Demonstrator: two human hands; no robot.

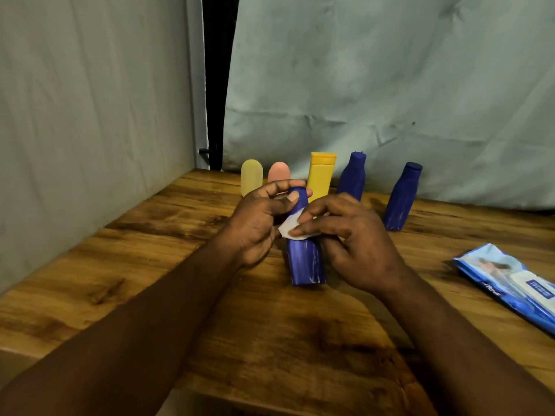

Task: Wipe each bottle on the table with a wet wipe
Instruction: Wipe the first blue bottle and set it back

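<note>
At table centre: blue bottle [304, 259] upright between both hands, over the wooden table [168, 265].
Left hand [258, 223]: fingers curled round the bottle's neck.
Right hand [354, 241]: pinches white wet wipe [289, 227] against the bottle's middle.
Wipe pack [510, 283]: lies flat, far right.

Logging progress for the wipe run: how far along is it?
Done: nothing shows as finished. In hand: left hand grips the held blue bottle, right hand holds the wipe against it. Left: possibly the pale bottle, pink bottle, yellow bottle, middle blue bottle, right blue bottle standing behind.
</note>
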